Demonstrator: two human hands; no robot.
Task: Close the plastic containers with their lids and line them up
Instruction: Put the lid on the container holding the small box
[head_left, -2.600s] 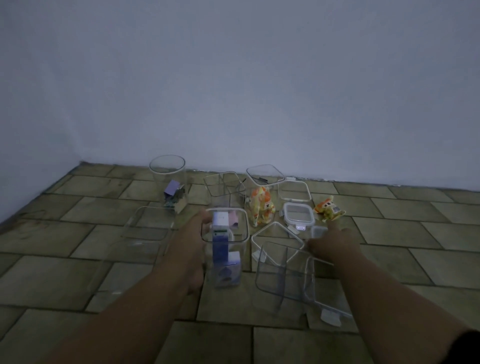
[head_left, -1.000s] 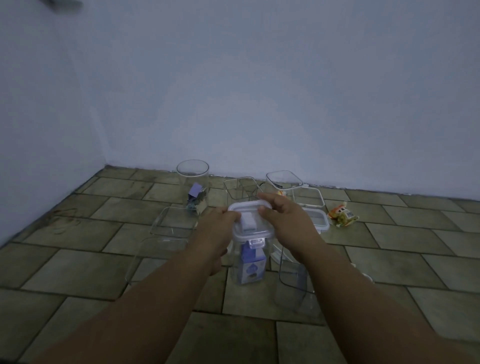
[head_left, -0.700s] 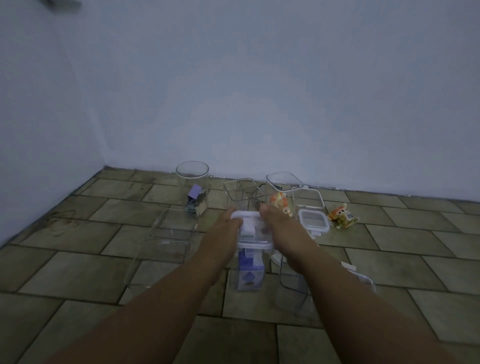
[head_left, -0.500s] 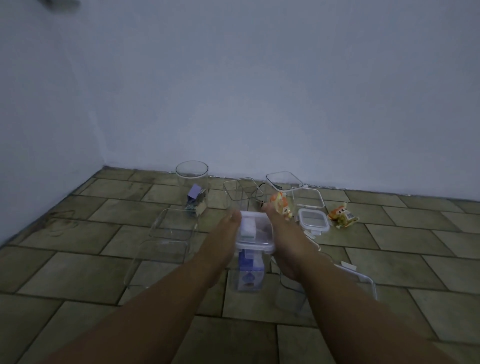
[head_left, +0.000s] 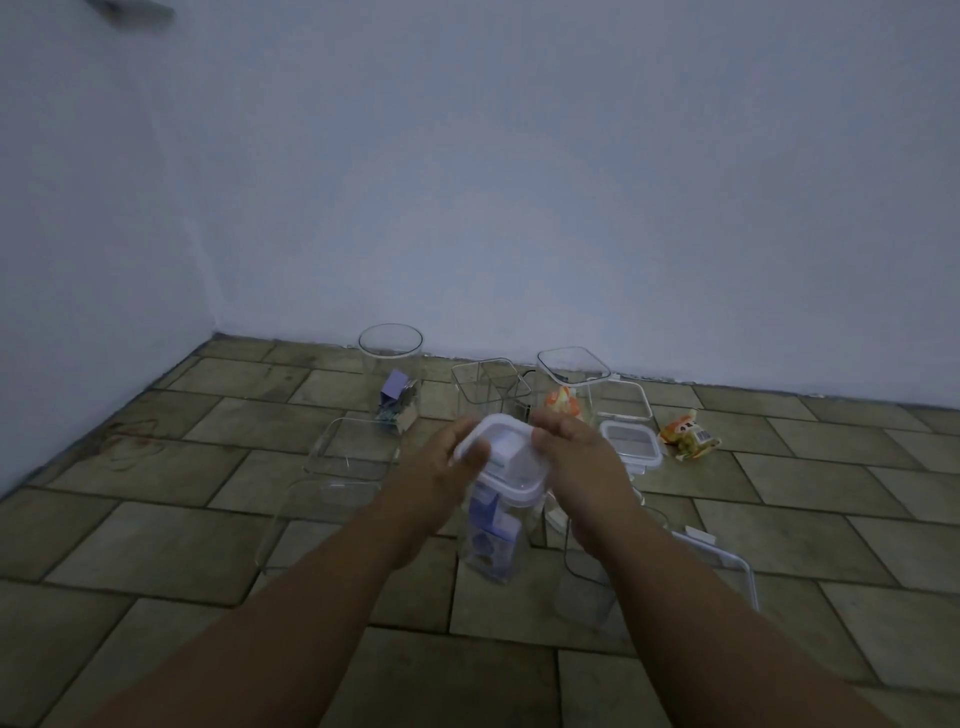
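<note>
A tall clear plastic container (head_left: 491, 540) with purple boxes inside stands on the tiled floor in front of me. A white-rimmed lid (head_left: 506, 462) sits on its top, slightly tilted. My left hand (head_left: 441, 467) grips the lid's left edge and my right hand (head_left: 582, 462) grips its right edge. Several open clear containers stand behind: a round one (head_left: 390, 364), a square one (head_left: 488, 387) and one holding an orange packet (head_left: 571, 379). Two loose lids (head_left: 631, 441) (head_left: 623, 400) lie to the right.
Two wide, low clear containers (head_left: 348, 447) lie to the left of my arms. Another clear container (head_left: 587, 577) and a lid (head_left: 727, 566) sit under my right forearm. An orange snack packet (head_left: 688, 441) lies on the floor at right. A white wall closes the back.
My right hand fetched the lid from the floor and both hands set it on the tall container. They slid down along its sides, then came back up to the lid's edges.
</note>
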